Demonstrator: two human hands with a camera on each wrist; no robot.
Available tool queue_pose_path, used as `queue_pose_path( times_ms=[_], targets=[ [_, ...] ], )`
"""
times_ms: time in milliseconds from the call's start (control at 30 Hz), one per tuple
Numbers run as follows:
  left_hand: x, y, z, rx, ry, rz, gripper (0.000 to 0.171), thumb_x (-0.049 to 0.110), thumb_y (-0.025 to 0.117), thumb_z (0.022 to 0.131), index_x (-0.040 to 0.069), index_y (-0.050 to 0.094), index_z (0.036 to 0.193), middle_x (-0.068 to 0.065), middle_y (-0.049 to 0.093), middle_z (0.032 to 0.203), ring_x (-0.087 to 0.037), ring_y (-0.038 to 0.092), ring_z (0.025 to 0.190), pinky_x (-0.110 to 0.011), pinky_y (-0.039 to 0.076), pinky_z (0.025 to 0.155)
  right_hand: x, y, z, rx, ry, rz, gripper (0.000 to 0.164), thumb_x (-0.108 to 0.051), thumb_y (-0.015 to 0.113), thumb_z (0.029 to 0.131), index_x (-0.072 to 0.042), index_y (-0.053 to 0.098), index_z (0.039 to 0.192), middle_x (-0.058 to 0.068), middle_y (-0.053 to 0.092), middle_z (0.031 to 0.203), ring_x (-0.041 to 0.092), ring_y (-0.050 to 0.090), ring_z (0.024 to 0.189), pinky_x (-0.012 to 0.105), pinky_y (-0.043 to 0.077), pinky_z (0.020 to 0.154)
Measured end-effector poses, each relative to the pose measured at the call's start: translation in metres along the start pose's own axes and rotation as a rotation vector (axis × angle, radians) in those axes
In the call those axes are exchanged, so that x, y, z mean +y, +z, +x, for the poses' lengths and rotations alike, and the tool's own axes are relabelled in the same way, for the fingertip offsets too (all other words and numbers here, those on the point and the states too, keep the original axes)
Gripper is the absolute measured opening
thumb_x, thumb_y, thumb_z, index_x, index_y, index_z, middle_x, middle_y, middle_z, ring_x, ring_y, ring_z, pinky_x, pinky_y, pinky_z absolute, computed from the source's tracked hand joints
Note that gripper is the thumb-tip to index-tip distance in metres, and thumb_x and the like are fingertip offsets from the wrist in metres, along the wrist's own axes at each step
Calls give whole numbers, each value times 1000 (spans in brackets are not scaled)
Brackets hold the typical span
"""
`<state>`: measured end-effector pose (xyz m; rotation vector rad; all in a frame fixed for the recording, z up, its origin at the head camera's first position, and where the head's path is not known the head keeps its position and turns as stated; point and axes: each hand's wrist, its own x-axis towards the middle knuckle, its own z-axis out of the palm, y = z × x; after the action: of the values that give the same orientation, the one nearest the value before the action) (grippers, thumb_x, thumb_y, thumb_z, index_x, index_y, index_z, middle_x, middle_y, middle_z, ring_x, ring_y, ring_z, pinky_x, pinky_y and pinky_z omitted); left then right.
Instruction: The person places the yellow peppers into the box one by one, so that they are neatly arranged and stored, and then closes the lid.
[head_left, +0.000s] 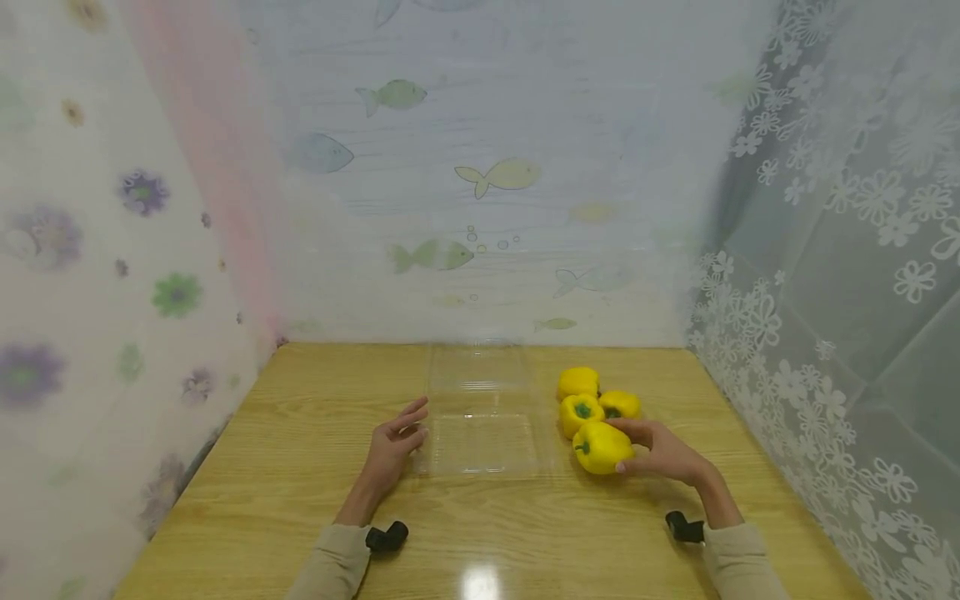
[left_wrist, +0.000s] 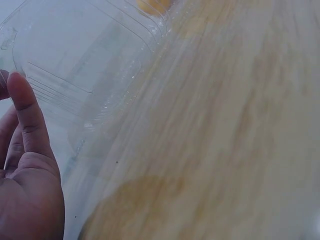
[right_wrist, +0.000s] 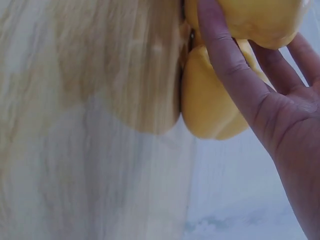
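Observation:
My right hand (head_left: 667, 454) grips a yellow bell pepper (head_left: 602, 448) from its right side, thumb low and fingers over the top; its green stem points left. In the right wrist view the thumb (right_wrist: 227, 55) lies along this pepper (right_wrist: 265, 20), and another yellow pepper (right_wrist: 210, 100) sits beyond it. Close behind are three more yellow peppers, one (head_left: 581, 412) with its stem facing me. My left hand (head_left: 392, 446) is at the left edge of a clear plastic clamshell container (head_left: 483, 446), fingers loosely extended, fingertips right at its rim.
The container's lid (head_left: 476, 367) is folded back toward the rear wall cover with its fish print. Flowered sheets hang along both sides of the wooden table (head_left: 300, 467). A black wrist mount (head_left: 386, 537) sits on the left sleeve, another (head_left: 684, 527) on the right.

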<state>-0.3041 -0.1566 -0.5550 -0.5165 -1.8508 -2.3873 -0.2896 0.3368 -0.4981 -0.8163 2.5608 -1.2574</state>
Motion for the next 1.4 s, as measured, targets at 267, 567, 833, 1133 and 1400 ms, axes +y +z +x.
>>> queue_pose_path(
  times_ms=[267, 567, 833, 1133, 1400],
  targets=[
    [0, 1, -1, -2, 2, -10, 50, -9, 64, 94, -29, 42, 134, -30, 36, 157, -5, 61, 86, -16, 49, 67, -9, 0, -1, 11, -13, 24, 69, -16, 77, 91, 0, 46, 151, 25, 45, 154, 52, 43, 136, 59, 43, 106],
    [-1, 2, -2, -12, -1, 2, 49, -7, 63, 96, -28, 42, 136, -29, 35, 158, -5, 59, 85, -17, 47, 66, -12, 2, 1, 24, -68, 45, 67, -12, 76, 92, -2, 47, 151, 23, 46, 154, 31, 46, 140, 23, 41, 106],
    [-5, 0, -1, -22, 12, -16, 51, -6, 63, 96, -30, 40, 135, -30, 34, 159, -5, 60, 85, -17, 48, 66, -22, 5, 6, -4, -133, 117, 68, -7, 73, 93, 0, 42, 153, 29, 39, 156, -10, 40, 134, 18, 43, 102],
    [-5, 0, 0, -20, 6, -24, 51, -6, 64, 96, -29, 41, 135, -26, 36, 159, -5, 60, 86, -17, 48, 65, -39, 7, 11, -44, -139, 203, 71, -5, 70, 95, 5, 33, 156, 33, 35, 156, -6, 48, 130, 27, 53, 96],
    [-5, 1, 0, -22, 16, -33, 50, -7, 62, 96, -29, 40, 135, -28, 34, 159, -5, 60, 87, -18, 48, 65, -39, 11, 15, -73, -145, 179, 68, -5, 66, 98, 4, 33, 156, 31, 34, 157, -4, 46, 132, 24, 47, 103]
  ],
)
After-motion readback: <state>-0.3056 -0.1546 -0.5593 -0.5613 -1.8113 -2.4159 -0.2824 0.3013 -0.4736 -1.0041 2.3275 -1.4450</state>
